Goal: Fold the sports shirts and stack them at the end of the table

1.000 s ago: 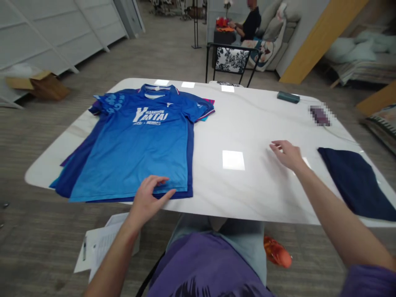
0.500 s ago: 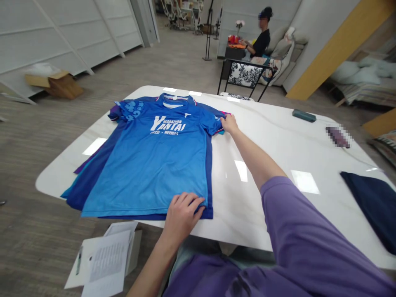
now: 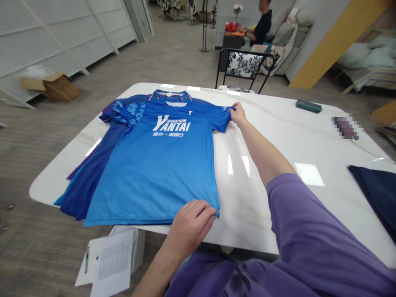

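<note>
A bright blue jersey (image 3: pixel 161 161) with white "YANTAI" lettering lies front up on a pile of other shirts (image 3: pixel 89 173) on the left half of a white table (image 3: pixel 278 136). My left hand (image 3: pixel 192 225) pinches the jersey's lower right hem corner at the table's near edge, fingers closed on the cloth. My right hand (image 3: pixel 238 114) reaches far across and grips the end of the jersey's right sleeve. The top jersey sits shifted right of the darker shirts beneath it.
A folded dark navy garment (image 3: pixel 375 194) lies at the table's right edge. A dark green case (image 3: pixel 308 106) and a blurred-out object (image 3: pixel 345 126) rest at the far right. A black chair (image 3: pixel 244 66) stands behind the table; a person (image 3: pixel 261 24) sits beyond. Papers (image 3: pixel 108 262) lie on the floor.
My right hand went from the bare table to the jersey's right sleeve and closed on it. My left hand closed on the hem corner, and the top jersey has slid right off the pile.
</note>
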### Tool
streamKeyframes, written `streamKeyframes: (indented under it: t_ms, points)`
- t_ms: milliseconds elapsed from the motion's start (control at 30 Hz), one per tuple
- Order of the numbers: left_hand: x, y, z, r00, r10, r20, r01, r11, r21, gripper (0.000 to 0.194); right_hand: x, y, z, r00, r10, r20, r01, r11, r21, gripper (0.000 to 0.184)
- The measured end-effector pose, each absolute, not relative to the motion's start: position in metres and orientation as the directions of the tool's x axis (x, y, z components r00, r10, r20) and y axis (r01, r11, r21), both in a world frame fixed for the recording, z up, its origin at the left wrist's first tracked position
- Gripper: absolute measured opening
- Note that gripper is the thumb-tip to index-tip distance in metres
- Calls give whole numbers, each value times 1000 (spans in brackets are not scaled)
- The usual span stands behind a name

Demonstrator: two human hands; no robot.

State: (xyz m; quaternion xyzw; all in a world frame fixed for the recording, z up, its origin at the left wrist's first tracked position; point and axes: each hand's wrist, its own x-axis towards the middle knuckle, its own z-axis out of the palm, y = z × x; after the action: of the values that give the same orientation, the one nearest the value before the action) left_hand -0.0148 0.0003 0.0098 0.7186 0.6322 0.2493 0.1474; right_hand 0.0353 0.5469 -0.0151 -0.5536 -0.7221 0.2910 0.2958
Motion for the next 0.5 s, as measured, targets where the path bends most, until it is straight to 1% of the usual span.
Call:
streamKeyframes:
  t_ms: [100, 167, 267, 333, 400, 500]
  points:
    - [24, 21, 12, 243, 960, 142, 806, -281, 521, 24, 88, 554, -16, -173, 982, 80, 604, 170, -779, 31]
    - [60, 39, 5, 366, 924, 115, 778, -371, 507, 22, 133, 558, -18, -136, 988, 77, 604, 144, -784, 29]
    - [124, 66, -14, 545, 834, 88, 701, -511, 498, 18, 214, 567, -22, -65, 995, 74, 625, 99, -774, 27]
    - [169, 83, -25, 649, 755, 94, 623, -599, 504, 19, 273, 575, -25, -13, 997, 73, 647, 64, -760, 27]
    - [213, 98, -33, 724, 679, 121, 544, -670, 505, 23, 334, 583, -29, 39, 997, 73, 672, 28, -740, 29]
    - [279, 117, -38, 790, 591, 159, 458, -744, 487, 28, 424, 595, -36, 109, 991, 74, 704, -24, -709, 29]
